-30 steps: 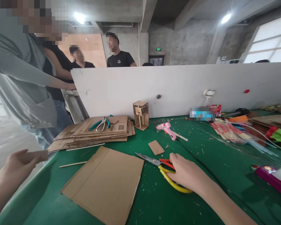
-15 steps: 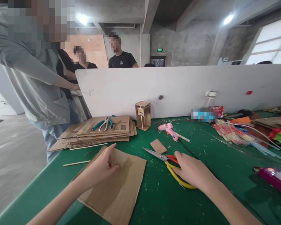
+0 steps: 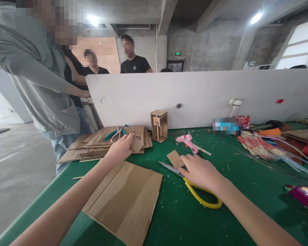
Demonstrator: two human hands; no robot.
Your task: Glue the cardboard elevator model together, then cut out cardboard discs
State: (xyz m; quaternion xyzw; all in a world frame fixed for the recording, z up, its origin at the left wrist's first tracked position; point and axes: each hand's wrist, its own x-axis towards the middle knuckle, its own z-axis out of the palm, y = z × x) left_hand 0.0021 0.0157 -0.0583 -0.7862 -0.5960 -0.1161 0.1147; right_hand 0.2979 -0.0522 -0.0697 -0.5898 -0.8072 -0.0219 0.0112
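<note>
My left hand (image 3: pixel 120 148) is closed on a small cardboard piece (image 3: pixel 137 145) at the front edge of the cardboard stack. With fingers and thumb, my right hand (image 3: pixel 201 171) grips the edge of another small cardboard piece (image 3: pixel 174 158). Beneath the right hand lie scissors (image 3: pixel 204 196) with yellow and orange handles, their blades pointing left; the hand hides part of the handles. A large cardboard sheet (image 3: pixel 128 198) rests flat on the green table between my forearms.
Pliers (image 3: pixel 118 133) lie on the cardboard stack (image 3: pixel 92 145). Behind are a small cardboard box model (image 3: pixel 159 126), a pink glue gun (image 3: pixel 188 141) and a white partition (image 3: pixel 133 99). Packaged sticks (image 3: pixel 256 147) and a purple object (image 3: pixel 305 198) are at right. Several people stand beyond.
My left hand has moved from above the large sheet up to the stack and taken a small cardboard piece. My right hand has let go of the scissors and grasped the other piece.
</note>
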